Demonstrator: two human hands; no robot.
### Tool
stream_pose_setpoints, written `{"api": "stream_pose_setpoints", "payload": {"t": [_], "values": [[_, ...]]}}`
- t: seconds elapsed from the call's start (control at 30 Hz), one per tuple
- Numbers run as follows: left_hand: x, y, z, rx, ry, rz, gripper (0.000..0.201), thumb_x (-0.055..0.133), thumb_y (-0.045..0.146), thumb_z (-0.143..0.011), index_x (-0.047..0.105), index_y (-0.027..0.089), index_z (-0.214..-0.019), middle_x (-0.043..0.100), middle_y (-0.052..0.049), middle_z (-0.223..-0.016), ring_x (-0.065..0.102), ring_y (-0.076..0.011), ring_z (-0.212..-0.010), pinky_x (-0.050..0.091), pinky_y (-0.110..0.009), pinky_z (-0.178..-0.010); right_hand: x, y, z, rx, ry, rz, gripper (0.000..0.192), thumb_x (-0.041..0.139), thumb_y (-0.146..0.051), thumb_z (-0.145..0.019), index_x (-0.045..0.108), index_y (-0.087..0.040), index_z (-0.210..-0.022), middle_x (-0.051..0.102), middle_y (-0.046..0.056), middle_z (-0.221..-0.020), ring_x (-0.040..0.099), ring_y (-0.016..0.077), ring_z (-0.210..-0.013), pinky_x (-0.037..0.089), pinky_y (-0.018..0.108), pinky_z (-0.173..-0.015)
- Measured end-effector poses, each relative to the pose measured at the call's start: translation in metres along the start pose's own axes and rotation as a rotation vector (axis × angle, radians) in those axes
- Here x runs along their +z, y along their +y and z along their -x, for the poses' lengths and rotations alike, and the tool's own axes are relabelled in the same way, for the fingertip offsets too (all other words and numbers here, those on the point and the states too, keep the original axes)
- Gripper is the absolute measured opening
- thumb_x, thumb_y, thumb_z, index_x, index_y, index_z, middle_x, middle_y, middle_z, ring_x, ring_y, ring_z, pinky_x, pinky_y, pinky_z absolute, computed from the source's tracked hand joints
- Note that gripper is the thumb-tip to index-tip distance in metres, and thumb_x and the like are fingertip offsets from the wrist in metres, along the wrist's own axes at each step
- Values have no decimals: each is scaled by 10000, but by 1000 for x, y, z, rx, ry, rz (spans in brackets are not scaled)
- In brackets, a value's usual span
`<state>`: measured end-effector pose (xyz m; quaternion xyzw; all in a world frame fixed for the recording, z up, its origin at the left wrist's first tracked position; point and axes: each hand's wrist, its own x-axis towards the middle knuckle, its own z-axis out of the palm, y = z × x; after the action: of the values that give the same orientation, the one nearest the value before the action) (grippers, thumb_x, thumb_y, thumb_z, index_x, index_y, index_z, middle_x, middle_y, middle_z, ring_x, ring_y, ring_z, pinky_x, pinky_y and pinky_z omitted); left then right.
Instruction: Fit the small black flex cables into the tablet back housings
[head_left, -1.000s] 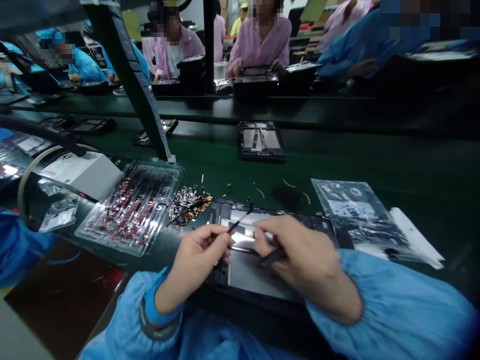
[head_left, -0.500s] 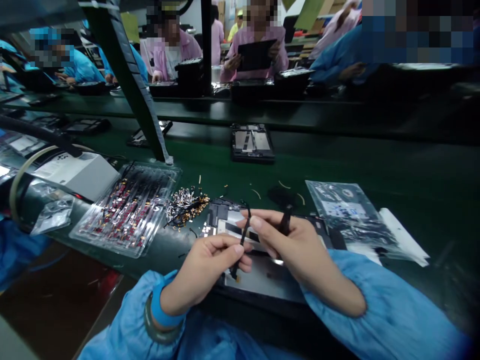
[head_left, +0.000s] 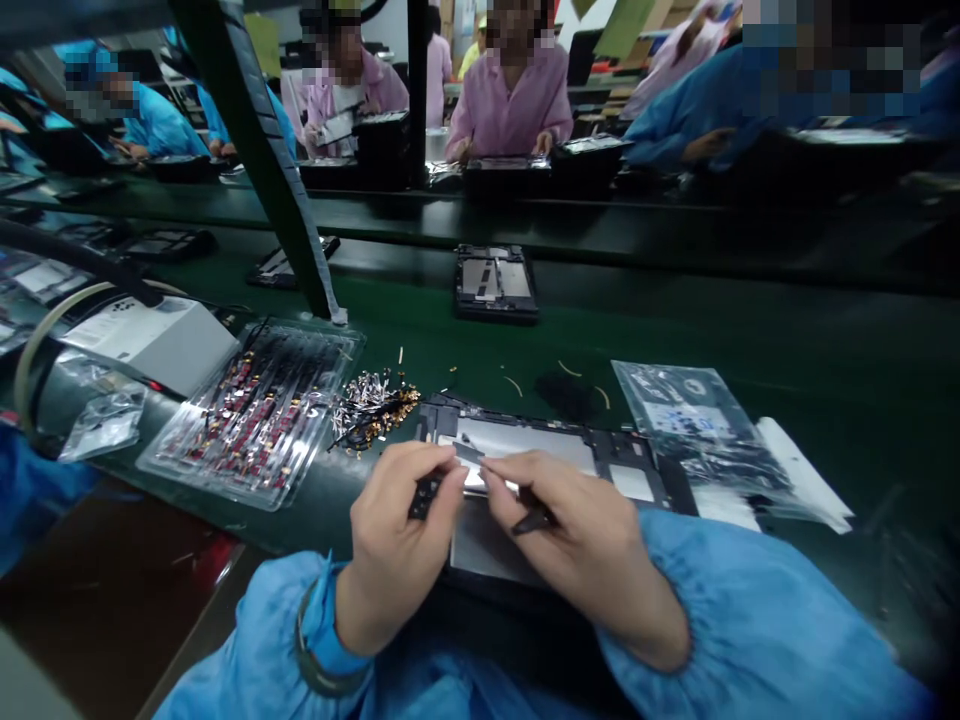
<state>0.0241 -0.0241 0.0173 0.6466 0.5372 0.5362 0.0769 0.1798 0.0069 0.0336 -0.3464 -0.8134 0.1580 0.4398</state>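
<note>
We've one head view only: looks forward and down, close over both hands at the near bench edge (head_left: 315,500); far rows of workers still in shot.

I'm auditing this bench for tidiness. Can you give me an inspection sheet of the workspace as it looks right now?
Surface: green belt, scattered bits.
Job's things: opened tablet under both hands; small black part in left hand; black tool in right hand.
Clutter: parts tray, loose connector pile, plastic bags, white box.
Grippers: both hands closed on their items.
Cables: nothing seen.
Surroundings: another tablet on the belt; people seated opposite.
</note>
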Motion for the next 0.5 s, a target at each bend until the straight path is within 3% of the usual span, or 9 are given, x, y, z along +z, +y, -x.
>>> {"api": "stream_pose_setpoints", "payload": {"t": [0.1,0.2,0.3,0.37,0.43,0.5], "values": [[3,1,-3,21,5,-73,106,574,176,-864,618,215,-952,685,-37,-855,653,-155,-808,541,-281,-743,5,1,4,-169,-75,121,140,499,-99,-894,618,-143,-953,685,58,-781,654,152,-698,520,253,-638],[3,0,-4,37,3,-90,97,561,155,-862,622,208,-915,685,-24,-823,651,-141,-774,533,-259,-733,10,1,5,-209,-109,160,127,495,-88,-894,615,-118,-923,682,76,-771,652,157,-685,518,258,-638],[5,-3,-2,-36,-33,-55,75,553,167,-859,620,197,-845,667,-9,-776,641,-123,-726,518,-222,-682,11,-1,5,-193,-115,113,137,491,-87,-893,625,-115,-892,688,79,-765,656,153,-670,511,245,-622],[2,-5,-2,-149,-102,2,88,539,207,-869,617,197,-829,656,-2,-763,637,-116,-688,511,-213,-638,3,-2,2,-64,-134,11,140,508,-130,-892,642,-145,-853,688,49,-730,653,142,-628,507,229,-586],[-11,-12,-2,-286,-133,31,115,528,260,-878,619,204,-837,651,9,-737,632,-118,-650,509,-221,-616,-14,2,-5,211,-185,-98,173,528,-239,-898,663,-182,-804,640,-2,-592,592,120,-479,479,219,-479],[-38,-26,-2,-400,11,-52,135,536,309,-875,620,206,-856,644,19,-715,626,-130,-644,508,-244,-634,-39,10,-12,511,-186,-128,257,551,-395,-879,682,-206,-766,557,-27,-468,485,110,-357,421,228,-376]]}}
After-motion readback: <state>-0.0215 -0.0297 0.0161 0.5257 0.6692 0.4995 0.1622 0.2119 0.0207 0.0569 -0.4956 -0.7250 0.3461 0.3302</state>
